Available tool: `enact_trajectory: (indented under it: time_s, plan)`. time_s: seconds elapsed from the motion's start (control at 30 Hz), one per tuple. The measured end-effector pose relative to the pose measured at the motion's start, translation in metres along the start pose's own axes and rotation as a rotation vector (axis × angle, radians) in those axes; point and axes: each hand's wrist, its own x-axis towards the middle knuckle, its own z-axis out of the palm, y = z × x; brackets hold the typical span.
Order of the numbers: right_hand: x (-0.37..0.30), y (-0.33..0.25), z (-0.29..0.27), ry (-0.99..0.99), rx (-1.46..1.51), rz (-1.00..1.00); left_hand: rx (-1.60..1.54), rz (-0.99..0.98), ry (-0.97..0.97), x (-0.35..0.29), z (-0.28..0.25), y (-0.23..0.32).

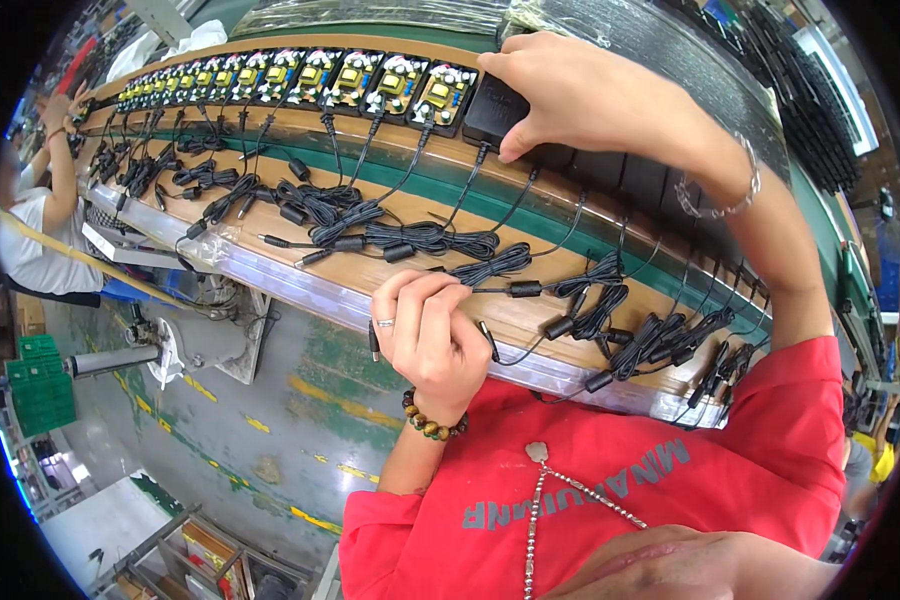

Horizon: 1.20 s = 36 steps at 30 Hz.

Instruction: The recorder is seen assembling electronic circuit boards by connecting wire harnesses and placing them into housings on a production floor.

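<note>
My right hand (580, 95) spans a black power adapter case (494, 108), thumb on its near edge and fingers on its far edge. The case lies in the row, beside an uncovered adapter (442, 92) whose yellow transformer and circuit parts show. My left hand (425, 330) is closed in front of the bench's near edge. A black cable is in its fist; a dark plug end (374, 342) sticks out on the left, and a short black piece shows by the fingers' right side. How the cable runs inside the fist is hidden.
More open adapters (315, 78) run to the left; closed black cases continue right under my forearm. Tied black cable bundles (340, 210) lie along the wooden board (270, 225). A co-worker's hand (58, 112) is at the far left end. Film-wrapped stacks (390, 30) stand behind.
</note>
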Motion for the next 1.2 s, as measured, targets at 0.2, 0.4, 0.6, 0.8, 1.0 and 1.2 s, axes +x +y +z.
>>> enact_trajectory:
  time_s: [0.2,0.4,0.6,0.8,1.0,1.2]
  plan:
    - [0.031,-0.005,0.000,0.464,-0.083,-0.024,-0.025,0.030,-0.029,0.008,0.007,0.006]
    - [0.084,-0.010,0.027,1.072,-0.125,-0.149,0.013,0.012,-0.048,0.009,0.002,0.000]
    - [0.089,0.091,-0.024,1.213,0.169,-0.004,0.031,-0.009,-0.018,0.006,0.000,0.002]
    - [0.078,0.270,-0.018,0.288,-0.469,0.263,-0.026,-0.032,-0.020,0.005,-0.003,0.009]
    - [0.085,0.282,0.016,0.402,-0.226,0.268,0.012,-0.042,-0.014,0.003,-0.002,0.008]
    - [0.040,0.306,0.011,0.387,0.945,-0.113,-0.014,-0.073,-0.006,0.006,0.001,0.010]
